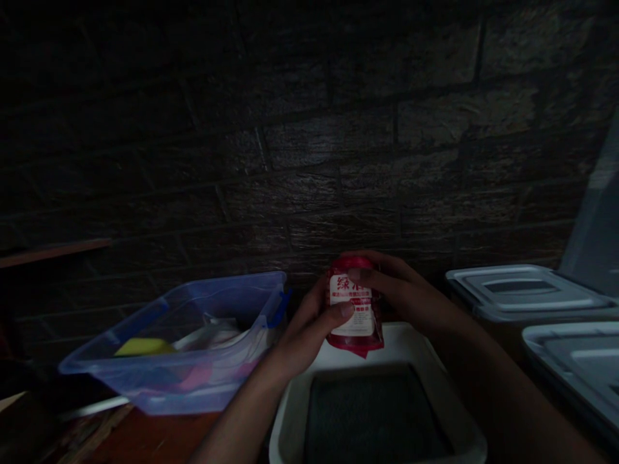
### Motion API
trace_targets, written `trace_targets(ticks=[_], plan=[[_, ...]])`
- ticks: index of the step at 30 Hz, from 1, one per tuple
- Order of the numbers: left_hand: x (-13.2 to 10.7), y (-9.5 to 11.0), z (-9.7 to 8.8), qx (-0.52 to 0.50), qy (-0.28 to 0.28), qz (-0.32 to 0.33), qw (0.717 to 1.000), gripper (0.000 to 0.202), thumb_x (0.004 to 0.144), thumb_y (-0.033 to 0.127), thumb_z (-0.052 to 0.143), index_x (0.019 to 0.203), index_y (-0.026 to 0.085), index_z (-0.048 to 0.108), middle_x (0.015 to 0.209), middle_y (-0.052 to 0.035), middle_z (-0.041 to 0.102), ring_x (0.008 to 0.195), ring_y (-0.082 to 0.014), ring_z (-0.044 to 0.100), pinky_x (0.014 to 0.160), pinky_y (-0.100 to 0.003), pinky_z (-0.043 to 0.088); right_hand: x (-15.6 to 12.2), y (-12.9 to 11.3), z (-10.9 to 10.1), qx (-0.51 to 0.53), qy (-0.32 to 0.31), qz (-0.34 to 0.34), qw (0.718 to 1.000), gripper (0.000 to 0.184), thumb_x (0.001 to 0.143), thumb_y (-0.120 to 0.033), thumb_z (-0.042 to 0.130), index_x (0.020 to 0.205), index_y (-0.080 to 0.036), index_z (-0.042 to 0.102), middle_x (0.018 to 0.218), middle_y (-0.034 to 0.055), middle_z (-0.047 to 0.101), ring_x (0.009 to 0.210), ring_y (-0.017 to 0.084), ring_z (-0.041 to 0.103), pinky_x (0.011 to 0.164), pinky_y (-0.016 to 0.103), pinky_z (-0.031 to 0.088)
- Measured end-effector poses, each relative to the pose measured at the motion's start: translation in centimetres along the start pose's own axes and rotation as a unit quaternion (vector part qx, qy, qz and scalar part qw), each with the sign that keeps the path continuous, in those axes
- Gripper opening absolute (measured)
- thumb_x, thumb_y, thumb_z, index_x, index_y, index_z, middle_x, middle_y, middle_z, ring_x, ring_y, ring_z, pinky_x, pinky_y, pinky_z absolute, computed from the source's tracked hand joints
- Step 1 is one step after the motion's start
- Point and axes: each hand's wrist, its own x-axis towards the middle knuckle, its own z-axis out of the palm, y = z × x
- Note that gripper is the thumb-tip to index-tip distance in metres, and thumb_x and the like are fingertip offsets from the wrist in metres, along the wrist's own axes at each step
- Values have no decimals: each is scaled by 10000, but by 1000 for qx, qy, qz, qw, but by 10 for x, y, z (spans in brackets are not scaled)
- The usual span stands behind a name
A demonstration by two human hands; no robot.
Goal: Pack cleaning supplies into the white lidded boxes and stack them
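Observation:
A red plastic-wrapped packet (352, 325) with a white label and red Chinese characters is held upright between my two hands. It looks like a roll of bags, but I cannot be sure. My left hand (309, 328) grips its left side, the thumb lying across the label. On the other side my right hand (389, 280) is closed round the top and right edge, with its thumb near the upper characters. Just under the packet stands a white rounded-corner container or lid (401, 341) with a dark rectangular panel (372, 412).
To the left, a clear blue-tinted plastic box (178, 406) holds a yellow item (145, 347) and pale and pink things. Two storage boxes with grey-white lids (527, 290) stand at right. Behind runs a dark brick wall (300, 142). A shelf edge (58, 251) juts in at left.

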Motion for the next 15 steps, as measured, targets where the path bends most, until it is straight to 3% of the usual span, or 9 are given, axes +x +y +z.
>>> trace_targets(ticks=[7,15], plan=[[-3,0,3,9,2,1,1000,624,906,265,744,1481,232,502,1379,-106,659,1265,-301,603,1016,-395,510,-3,-5,-11,-18,-3,-2,1000,493,829,-385,818,1298,-289,698,1186,54,748,983,231,708,778,332,574],[-3,3,5,16,-40,-28,999,708,851,238,813,1455,241,444,1341,-95,652,1226,-286,621,1017,-422,520,0,-2,-19,-28,-17,-12,999,473,838,-341,783,1300,-289,697,1128,47,759,900,218,705,711,322,562]])
